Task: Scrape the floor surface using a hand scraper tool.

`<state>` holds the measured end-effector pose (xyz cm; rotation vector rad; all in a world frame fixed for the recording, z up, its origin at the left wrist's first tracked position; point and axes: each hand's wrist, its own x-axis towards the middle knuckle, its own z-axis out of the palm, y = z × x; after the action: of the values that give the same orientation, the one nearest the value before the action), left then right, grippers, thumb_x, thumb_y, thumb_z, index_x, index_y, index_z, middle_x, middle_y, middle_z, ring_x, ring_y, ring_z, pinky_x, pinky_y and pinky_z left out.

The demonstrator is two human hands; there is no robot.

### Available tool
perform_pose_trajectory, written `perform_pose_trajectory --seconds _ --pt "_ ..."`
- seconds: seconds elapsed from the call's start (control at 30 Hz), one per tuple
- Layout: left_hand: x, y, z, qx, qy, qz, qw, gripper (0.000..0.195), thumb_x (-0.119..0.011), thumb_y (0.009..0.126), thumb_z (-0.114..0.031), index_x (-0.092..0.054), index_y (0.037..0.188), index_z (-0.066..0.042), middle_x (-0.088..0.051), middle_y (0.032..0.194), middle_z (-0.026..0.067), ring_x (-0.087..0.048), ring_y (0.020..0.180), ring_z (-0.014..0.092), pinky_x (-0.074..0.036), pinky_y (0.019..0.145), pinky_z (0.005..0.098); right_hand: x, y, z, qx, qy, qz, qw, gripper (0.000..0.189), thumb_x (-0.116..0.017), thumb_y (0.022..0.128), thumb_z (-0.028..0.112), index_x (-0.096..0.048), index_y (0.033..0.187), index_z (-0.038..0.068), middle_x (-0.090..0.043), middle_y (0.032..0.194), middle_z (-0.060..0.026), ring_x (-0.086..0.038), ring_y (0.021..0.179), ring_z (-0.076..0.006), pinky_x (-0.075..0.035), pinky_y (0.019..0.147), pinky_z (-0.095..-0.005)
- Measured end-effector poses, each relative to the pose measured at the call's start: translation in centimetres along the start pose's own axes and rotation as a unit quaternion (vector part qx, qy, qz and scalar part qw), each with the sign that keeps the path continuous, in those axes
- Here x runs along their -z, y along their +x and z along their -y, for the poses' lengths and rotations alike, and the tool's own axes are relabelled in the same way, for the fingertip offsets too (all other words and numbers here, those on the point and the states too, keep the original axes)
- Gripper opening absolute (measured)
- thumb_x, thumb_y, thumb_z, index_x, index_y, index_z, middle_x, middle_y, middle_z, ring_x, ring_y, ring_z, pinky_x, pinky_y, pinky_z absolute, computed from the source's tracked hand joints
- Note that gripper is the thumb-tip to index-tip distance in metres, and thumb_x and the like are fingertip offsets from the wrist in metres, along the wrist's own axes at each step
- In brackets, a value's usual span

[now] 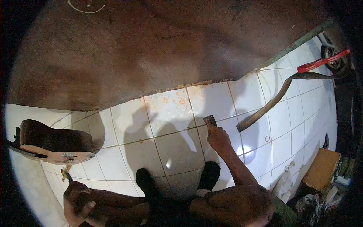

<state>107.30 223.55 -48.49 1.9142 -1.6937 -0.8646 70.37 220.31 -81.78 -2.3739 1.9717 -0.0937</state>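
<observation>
My right hand grips a small, dark, flat rectangular piece, its index finger stretched along the top, over the white tiled floor. Just beyond it, orange-brown stains and pale crumbs lie along the foot of a brown wall, whose lower edge looks rough and flaked. At the lower left, my left hand is near my knee, in shadow. A small tool with a dark stem and yellow-orange parts sticks up from it; its kind cannot be told.
An acoustic guitar lies on its side at the left. A curved wooden pole reaches in from the right, near a red bar-like object and a wheel. A brown box stands lower right beside clutter. My dark-covered feet are below.
</observation>
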Motion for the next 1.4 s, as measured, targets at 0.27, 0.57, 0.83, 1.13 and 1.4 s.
perform_pose_trajectory --seconds 0.27,0.57,0.83,1.13,1.4 --pt "3.6 0.6 1.4 0.019 0.043 0.185 0.982 0.046 -0.063 0.070 -0.017 -0.043 0.106 0.003 -0.049 0.096 0.0150 -0.050 0.085 0.023 -0.041 0.077 0.0356 0.0 6.0 -0.2 -0.015 0.086 -0.039 0.995 0.025 -0.046 0.077 0.012 -0.052 0.098 0.001 -0.060 0.080 -0.0201 -0.061 0.067 -0.0294 -0.052 0.059 -0.0389" --pt "2.6 0.1 0.4 0.018 -0.030 0.101 0.994 0.043 -0.065 0.066 -0.018 -0.047 0.101 0.001 -0.051 0.094 0.0141 -0.051 0.084 0.024 -0.041 0.075 0.0347 1.0 10.3 -1.5 -0.015 0.083 0.005 0.996 0.026 -0.046 0.076 0.011 -0.053 0.100 0.004 -0.059 0.077 -0.0172 -0.060 0.065 -0.0313 -0.052 0.061 -0.0402" --pt "3.1 -1.7 2.4 -0.015 0.056 0.081 0.995 0.035 -0.059 0.079 -0.033 -0.055 0.102 -0.008 -0.054 0.094 0.0184 -0.054 0.091 0.031 -0.044 0.068 0.0483 2.9 2.0 -0.1 -0.076 0.126 0.134 0.980 0.031 -0.044 0.079 0.013 -0.049 0.110 0.012 -0.059 0.078 -0.0212 -0.059 0.069 -0.0374 -0.050 0.063 -0.0465" --pt "3.3 -1.6 3.9 0.004 0.032 0.035 0.999 0.036 -0.060 0.076 -0.031 -0.055 0.101 -0.006 -0.053 0.093 0.0180 -0.053 0.089 0.031 -0.044 0.069 0.0466 0.5 4.2 0.6 -0.072 0.135 0.087 0.984 0.036 -0.045 0.084 0.018 -0.048 0.118 0.011 -0.059 0.074 -0.0174 -0.058 0.068 -0.0346 -0.049 0.063 -0.0449" --pt "3.3 -1.6 4.1 0.015 0.034 0.027 0.999 0.036 -0.061 0.073 -0.028 -0.055 0.100 -0.005 -0.053 0.092 0.0177 -0.053 0.087 0.030 -0.043 0.070 0.0451 -1.4 9.9 0.7 -0.056 0.117 0.044 0.991 0.023 -0.047 0.079 0.014 -0.053 0.101 0.008 -0.058 0.072 -0.0170 -0.059 0.067 -0.0319 -0.050 0.062 -0.0421"
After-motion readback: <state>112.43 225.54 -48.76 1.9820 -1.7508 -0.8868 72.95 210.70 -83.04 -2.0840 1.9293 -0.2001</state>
